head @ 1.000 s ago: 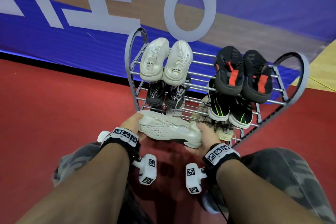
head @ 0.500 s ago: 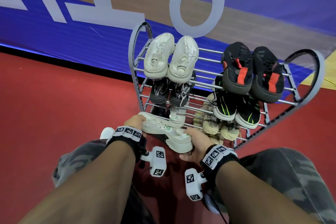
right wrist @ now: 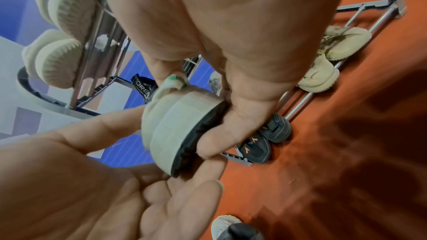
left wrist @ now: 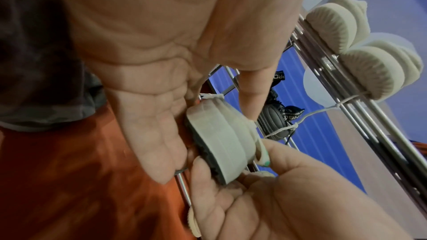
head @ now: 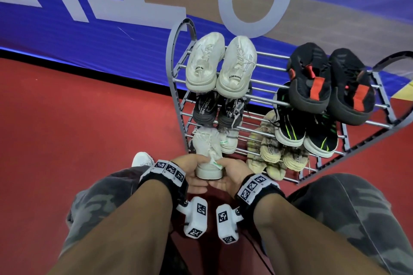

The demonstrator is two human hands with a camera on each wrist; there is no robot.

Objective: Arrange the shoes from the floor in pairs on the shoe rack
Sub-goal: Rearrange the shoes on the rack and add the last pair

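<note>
White sneaker [head: 207, 156] at near-left of shoe rack [head: 178, 87], heel toward the person, toe in beside its mate [head: 230, 143]. Left hand [head: 192, 171] and right hand [head: 232, 174] both grip the heel. Wrist views show fingers curled under the dark sole [right wrist: 196, 140]; head view hides that. Right wrist view also shows black shoes [right wrist: 265, 143] on the lowest tier.

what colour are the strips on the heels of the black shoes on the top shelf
Red on the black shoes, clearest in the head view.

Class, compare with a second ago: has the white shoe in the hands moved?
Yes. The white shoe has turned from lying sideways to pointing toe-first into the shoe rack, beside its mate.
</note>
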